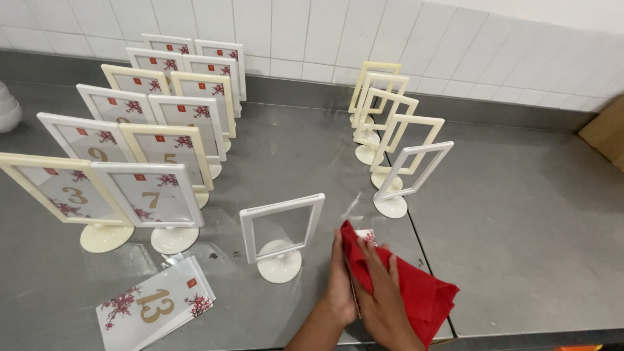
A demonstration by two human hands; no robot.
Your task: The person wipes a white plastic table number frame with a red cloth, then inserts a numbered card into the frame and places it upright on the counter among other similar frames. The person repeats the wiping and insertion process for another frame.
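Observation:
My right hand [383, 296] lies flat with spread fingers on a red cloth [426, 292] near the front edge of the steel counter [526, 240]. Under the cloth lies a white card with a red blossom print [368, 235]; only its far corner and one thin edge show. My left hand [340, 279] rests along the card's left side, fingers together, holding it down. Just left of my hands stands an empty white frame stand [280, 265] on a round foot.
Two rows of white and cream frame stands with printed cards [153, 195] fill the left. A row of empty stands [390, 207] runs back on the right. Loose printed cards [156, 305] lie front left. White bowls [8, 107] sit far left, a cardboard box [606, 133] far right.

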